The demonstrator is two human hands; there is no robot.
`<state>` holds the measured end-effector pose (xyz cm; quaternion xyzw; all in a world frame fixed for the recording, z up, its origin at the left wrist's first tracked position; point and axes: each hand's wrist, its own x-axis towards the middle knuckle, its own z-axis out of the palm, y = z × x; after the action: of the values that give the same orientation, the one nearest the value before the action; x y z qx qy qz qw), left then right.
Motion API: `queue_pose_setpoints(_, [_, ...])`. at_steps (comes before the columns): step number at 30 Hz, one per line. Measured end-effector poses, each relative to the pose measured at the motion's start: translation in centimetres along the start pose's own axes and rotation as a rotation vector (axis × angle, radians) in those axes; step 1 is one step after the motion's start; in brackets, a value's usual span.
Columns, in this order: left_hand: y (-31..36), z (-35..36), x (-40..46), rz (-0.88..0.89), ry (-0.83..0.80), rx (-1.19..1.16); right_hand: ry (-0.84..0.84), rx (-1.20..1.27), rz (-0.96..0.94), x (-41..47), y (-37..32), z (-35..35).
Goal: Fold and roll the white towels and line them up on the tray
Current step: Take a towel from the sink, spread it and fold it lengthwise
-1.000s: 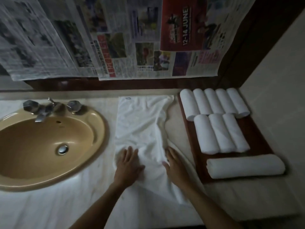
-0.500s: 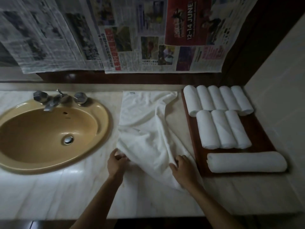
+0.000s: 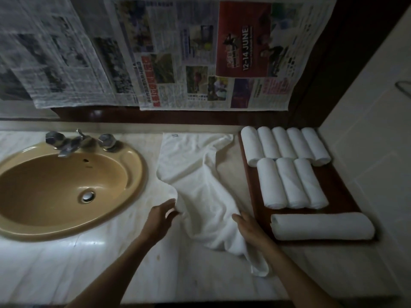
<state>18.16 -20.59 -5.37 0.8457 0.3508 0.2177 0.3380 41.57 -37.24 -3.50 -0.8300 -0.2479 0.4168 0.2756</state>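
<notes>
Gripping a rumpled white towel (image 3: pixel 200 185) on the marble counter (image 3: pixel 89 263), my left hand (image 3: pixel 161 216) pinches its near-left edge, while my right hand (image 3: pixel 248 227), fingers seemingly curled into the cloth, holds the right edge. Beside it, the wooden tray (image 3: pixel 338 187) carries nine rolled towels (image 3: pixel 291 181): five, three, one crosswise. Sink (image 3: pixel 66 185) at left.

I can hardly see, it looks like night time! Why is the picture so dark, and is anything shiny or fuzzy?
Head view: dim overall, corners darkest; a bright glare patch on the counter beside the sink; the left hand is slightly motion-blurred at the open towel; the newspaper bends from wide-angle distortion.
</notes>
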Motion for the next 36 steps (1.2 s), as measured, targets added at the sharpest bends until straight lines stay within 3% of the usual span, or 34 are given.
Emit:
queue_pose_setpoints(4, [1.6,-2.2,2.4,-0.071,0.068,-0.076,0.015,0.052,0.001,0.0,-0.8,-1.1])
queue_pose_setpoints(8, [4.5,-3.5,4.0,-0.419,0.279,-0.439,0.154,0.258,0.022,0.4,-1.0,-1.3])
queue_pose_setpoints(13, [3.6,-1.8,0.0,-0.850,0.093,-0.488,0.109,0.403,0.030,-1.3,-0.5,-0.2])
queue_pose_setpoints(14, [3.3,-1.6,-1.3,-0.861,0.060,-0.481,0.064,0.364,0.016,-1.7,-0.3,-0.3])
queue_pose_setpoints(19, [2.1,-1.3,-5.0,-0.590,-0.071,-0.195,-0.126,-0.022,-0.125,-2.2,1.0,-1.4])
queue_pose_setpoints(27, [0.9,-2.9,-3.0,-0.767,-0.179,-0.047,0.001,-0.074,-0.082,-1.7,-0.4,-1.6])
queue_pose_setpoints(30, [0.8,-2.6,-4.3,-0.819,-0.220,-0.006,-0.166,-0.231,0.010,-2.3,0.9,0.4])
queue_pose_setpoints(32, [0.6,-2.9,-5.6,-0.800,-0.327,0.173,-0.263,-0.292,0.054,-2.8,1.8,0.4])
queue_pose_setpoints(34, [0.6,-3.2,-6.4,-0.768,-0.366,0.410,-0.232,-0.260,0.070,-2.8,2.1,0.0])
queue_pose_setpoints(36, [1.3,-2.4,-6.5,-0.689,-0.182,0.525,-0.045,-0.213,0.052,-2.1,1.8,0.3])
